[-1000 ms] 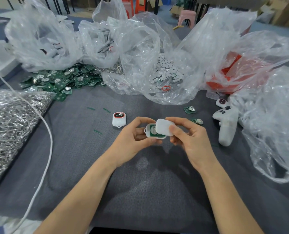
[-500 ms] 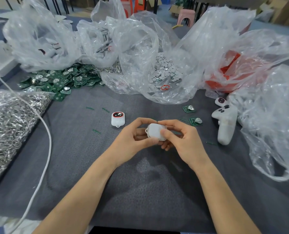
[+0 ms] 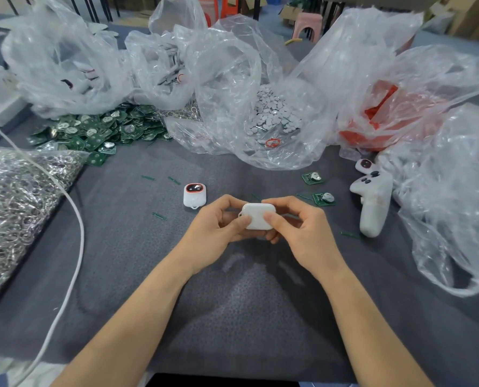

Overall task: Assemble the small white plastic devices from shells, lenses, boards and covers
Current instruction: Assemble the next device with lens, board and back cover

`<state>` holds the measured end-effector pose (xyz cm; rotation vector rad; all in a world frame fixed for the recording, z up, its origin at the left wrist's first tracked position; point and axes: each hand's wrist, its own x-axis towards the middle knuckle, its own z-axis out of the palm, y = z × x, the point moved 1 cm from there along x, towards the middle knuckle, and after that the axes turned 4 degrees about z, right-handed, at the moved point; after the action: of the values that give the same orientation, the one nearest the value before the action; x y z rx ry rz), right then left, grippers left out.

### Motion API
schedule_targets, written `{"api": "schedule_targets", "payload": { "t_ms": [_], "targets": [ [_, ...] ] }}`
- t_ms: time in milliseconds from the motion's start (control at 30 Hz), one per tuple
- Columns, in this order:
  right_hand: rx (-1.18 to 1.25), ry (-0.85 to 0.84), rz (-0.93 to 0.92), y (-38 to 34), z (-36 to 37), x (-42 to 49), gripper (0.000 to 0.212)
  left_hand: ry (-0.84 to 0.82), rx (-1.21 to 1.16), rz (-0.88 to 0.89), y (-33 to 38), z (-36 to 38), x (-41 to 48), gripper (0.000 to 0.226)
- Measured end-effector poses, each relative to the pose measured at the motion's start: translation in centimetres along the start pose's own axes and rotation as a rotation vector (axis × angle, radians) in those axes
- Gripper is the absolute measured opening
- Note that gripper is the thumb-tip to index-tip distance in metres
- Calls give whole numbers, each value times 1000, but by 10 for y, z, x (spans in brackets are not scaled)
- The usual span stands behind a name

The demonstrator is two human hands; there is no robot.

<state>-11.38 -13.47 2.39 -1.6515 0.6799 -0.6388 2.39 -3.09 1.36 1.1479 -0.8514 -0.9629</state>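
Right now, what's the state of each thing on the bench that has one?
white device, cover on, no board showing, held in both hands.
left hand, grips the device's left end.
right hand, grips its right end, thumb on the cover.
second device, lying lens side up.
loose boards, lying flat, untouched.
white controller, lying untouched.

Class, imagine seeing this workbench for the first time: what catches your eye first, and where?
At mid-table the left hand and right hand grip a small white device between them. Behind, crumpled clear bags sprawl across the back, with a heap of green boards at back left.
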Motion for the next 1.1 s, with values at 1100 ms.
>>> {"api": "schedule_targets", "payload": {
  "t_ms": [1100],
  "targets": [
    [44,-94,-34,-7,1,-6,12,-6,349,266,-3,4,-8,27]
  ]
}}
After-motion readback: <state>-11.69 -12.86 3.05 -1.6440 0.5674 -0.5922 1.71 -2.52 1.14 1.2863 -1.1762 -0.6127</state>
